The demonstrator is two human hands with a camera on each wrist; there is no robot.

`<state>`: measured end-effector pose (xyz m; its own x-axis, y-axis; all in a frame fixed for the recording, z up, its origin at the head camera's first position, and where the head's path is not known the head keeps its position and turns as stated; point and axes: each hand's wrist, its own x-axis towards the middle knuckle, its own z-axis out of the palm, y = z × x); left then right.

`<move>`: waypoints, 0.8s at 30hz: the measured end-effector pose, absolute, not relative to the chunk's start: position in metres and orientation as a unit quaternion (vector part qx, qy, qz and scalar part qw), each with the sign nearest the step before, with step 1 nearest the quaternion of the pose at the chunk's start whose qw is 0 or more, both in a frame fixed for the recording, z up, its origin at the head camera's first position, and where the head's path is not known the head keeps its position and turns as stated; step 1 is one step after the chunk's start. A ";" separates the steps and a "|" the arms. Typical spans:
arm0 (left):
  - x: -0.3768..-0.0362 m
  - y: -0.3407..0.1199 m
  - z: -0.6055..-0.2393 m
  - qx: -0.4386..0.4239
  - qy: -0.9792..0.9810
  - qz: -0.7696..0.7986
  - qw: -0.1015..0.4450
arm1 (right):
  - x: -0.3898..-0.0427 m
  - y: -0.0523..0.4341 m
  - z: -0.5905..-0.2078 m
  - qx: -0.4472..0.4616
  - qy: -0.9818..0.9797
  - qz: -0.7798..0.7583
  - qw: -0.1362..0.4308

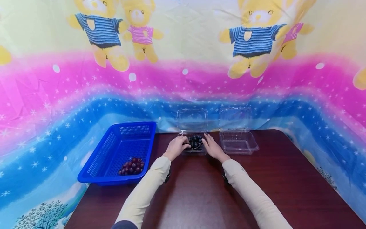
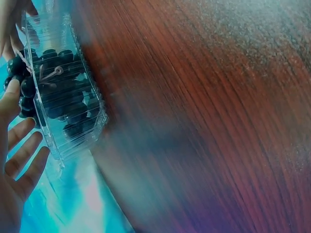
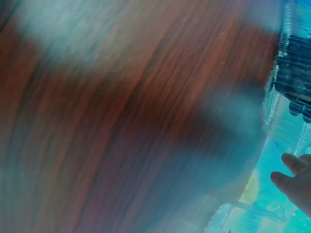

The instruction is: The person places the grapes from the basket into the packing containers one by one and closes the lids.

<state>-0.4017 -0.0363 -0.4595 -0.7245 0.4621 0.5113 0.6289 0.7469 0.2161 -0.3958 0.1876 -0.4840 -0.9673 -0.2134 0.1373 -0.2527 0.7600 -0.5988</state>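
Observation:
A bunch of dark grapes (image 1: 195, 141) lies in a clear plastic clamshell box (image 1: 197, 152), its lid standing up at the back. My left hand (image 1: 176, 147) is at the box's left side. In the left wrist view its thumb touches the dark grapes (image 2: 28, 87), while the other fingers spread loosely beside the box wall (image 2: 54, 148). On the right side, my right hand (image 1: 213, 148) reaches along the box with fingers extended, fingertips near the grapes. Only part of the right hand (image 3: 296, 182) shows in the right wrist view, its fingers apart from each other.
A blue basket (image 1: 114, 179) on the left contains a bunch of red grapes (image 1: 132, 166). To the right stands a second clear clamshell box (image 1: 239, 147) with its lid raised. Behind the brown table (image 1: 194, 197) hangs a printed cloth (image 1: 183, 86).

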 end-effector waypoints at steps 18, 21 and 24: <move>-0.409 -0.035 -0.461 -0.148 -0.894 -0.405 0.120 | -0.401 0.191 -0.476 0.084 -0.869 0.488 0.002; -0.411 -0.036 -0.463 -0.138 -0.879 -0.443 0.109 | -0.400 0.192 -0.474 0.085 -0.852 0.516 -0.020; -0.411 -0.038 -0.465 -0.126 -0.866 -0.473 0.097 | -0.399 0.193 -0.474 0.086 -0.833 0.545 -0.048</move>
<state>-0.4110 -0.0381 -0.4650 -0.9497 0.1260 0.2868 0.3094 0.5203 0.7960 -0.3990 0.1929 -0.4738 -0.9806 -0.1958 0.0137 -0.0909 0.3910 -0.9159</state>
